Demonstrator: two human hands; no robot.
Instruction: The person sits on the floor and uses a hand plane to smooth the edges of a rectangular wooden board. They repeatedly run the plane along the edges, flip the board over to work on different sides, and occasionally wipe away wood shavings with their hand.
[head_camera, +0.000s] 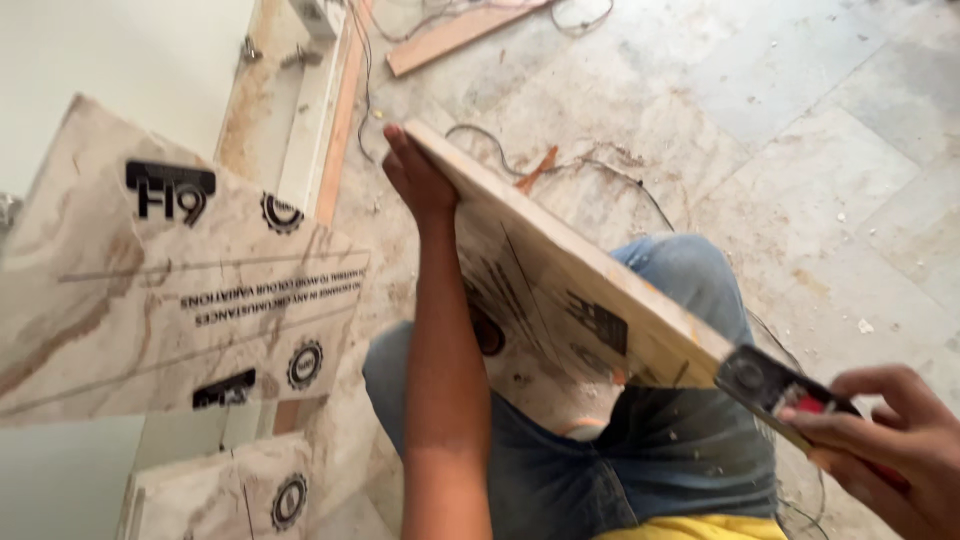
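Both hands are apart, one at each end of the tile (560, 270). It is tipped on edge across my knees (680, 290), running from 11 o'clock down to 4 o'clock, so its long edge faces up where I can see it. Left hand (418, 180), at 11 o'clock, cups the far corner to steady the slab. Right hand (890, 440), at 4 o'clock, is closed on a small black-and-red tool (780, 388) set against the near corner. Two more marbled tiles (160, 290) lean by the wall at 9 o'clock.
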